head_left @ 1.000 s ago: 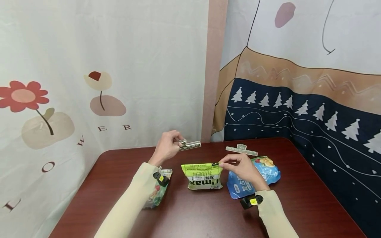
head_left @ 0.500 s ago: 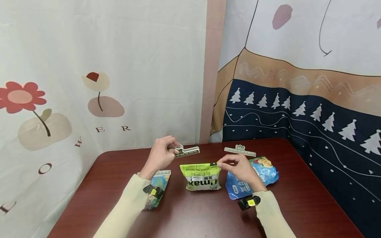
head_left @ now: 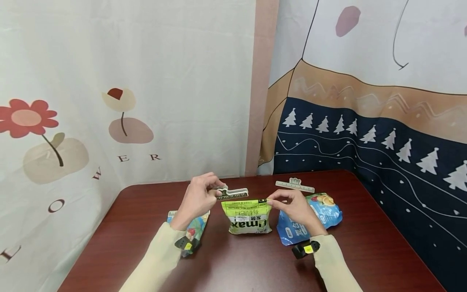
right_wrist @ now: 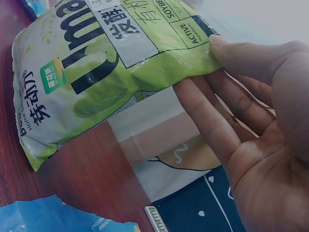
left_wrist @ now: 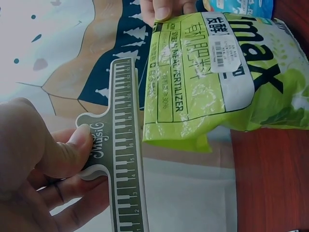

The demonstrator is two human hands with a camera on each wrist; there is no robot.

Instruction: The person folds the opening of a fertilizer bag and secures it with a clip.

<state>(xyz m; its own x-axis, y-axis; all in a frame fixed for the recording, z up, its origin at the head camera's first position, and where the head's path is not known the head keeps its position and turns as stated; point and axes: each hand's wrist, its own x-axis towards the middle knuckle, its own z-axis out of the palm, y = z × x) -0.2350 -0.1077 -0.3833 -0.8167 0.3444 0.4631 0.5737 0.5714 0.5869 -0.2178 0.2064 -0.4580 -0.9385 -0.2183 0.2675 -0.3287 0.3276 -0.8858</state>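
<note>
A green fertilizer bag (head_left: 249, 221) stands on the table in the middle of the head view, its top edge folded flat. My right hand (head_left: 293, 205) pinches the bag's upper right corner between thumb and fingers, as the right wrist view also shows at the bag (right_wrist: 111, 58). My left hand (head_left: 198, 198) holds a bag clip (head_left: 233, 194) by its handle, thumb on the "Music" lettering. In the left wrist view the clip (left_wrist: 126, 145), printed with piano keys and a ruler scale, hangs just off the bag's top edge, apart from it.
A blue bag (head_left: 328, 211) lies right of the green one, partly behind my right hand. Behind it is a second clip (head_left: 295, 185). At left, a colourful bag (head_left: 198, 227) with a clip across its top sits partly under my left wrist. The table (head_left: 248, 263) is dark red.
My left hand has come down with the clip, which now hangs close above the green bag's top edge. My right hand keeps its pinch on the corner.
</note>
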